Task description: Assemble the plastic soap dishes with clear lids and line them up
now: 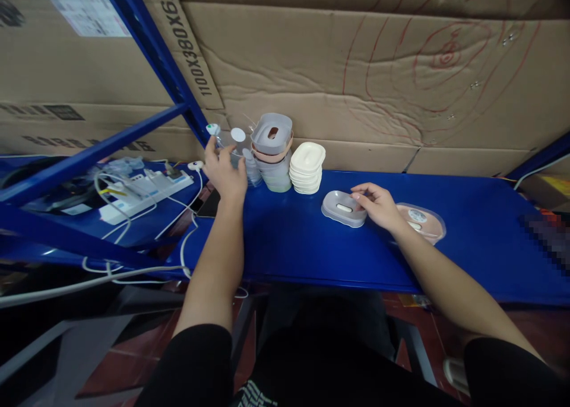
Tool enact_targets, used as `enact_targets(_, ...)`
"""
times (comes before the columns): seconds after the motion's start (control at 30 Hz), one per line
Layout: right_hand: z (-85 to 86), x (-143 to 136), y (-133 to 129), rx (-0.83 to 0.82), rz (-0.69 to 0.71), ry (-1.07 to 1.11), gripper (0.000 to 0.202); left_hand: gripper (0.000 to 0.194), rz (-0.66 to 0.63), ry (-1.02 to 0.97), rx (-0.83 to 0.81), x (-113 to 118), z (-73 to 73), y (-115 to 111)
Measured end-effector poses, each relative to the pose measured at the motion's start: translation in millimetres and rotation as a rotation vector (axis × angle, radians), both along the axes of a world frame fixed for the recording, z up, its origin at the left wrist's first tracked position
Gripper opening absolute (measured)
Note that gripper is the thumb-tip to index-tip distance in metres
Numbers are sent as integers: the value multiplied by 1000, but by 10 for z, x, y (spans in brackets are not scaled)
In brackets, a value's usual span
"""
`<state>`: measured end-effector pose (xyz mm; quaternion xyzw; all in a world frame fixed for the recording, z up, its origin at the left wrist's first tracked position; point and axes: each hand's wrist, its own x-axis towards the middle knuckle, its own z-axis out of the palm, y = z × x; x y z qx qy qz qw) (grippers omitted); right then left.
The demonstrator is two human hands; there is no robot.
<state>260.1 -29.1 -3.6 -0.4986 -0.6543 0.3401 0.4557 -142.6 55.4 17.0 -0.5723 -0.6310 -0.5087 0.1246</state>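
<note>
My left hand reaches to the back left of the blue table, its fingers spread beside clear plastic covers with round white stickers. Whether its fingertips touch a cover is hard to see. My right hand has its thumb and fingers closed at the right end of a grey plastic dish, which lies flat with a white oval piece in its middle. Just right of that hand, and partly hidden by it, lies a pink dish under a clear cover with a round sticker.
Behind the grey dish stand a stack of grey, pink and clear dishes and a stack of cream oblong pieces. A blue shelf post rises at left, near a white power strip with loose cables. Cardboard forms the back.
</note>
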Motion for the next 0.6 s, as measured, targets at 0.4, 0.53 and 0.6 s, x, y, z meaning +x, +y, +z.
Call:
enact_targets(0.4,-54,12,-23,167,-33,-353,37,57,8,-23,9,62,-91,89)
enact_targets(0.53,11,43,-49,283,-38,-477,37,44,73,-67,154,146,-59,24)
enact_targets(0.6,71,86,-59,344,-34,-569,39,38,18,-21,210,279,-61,-53)
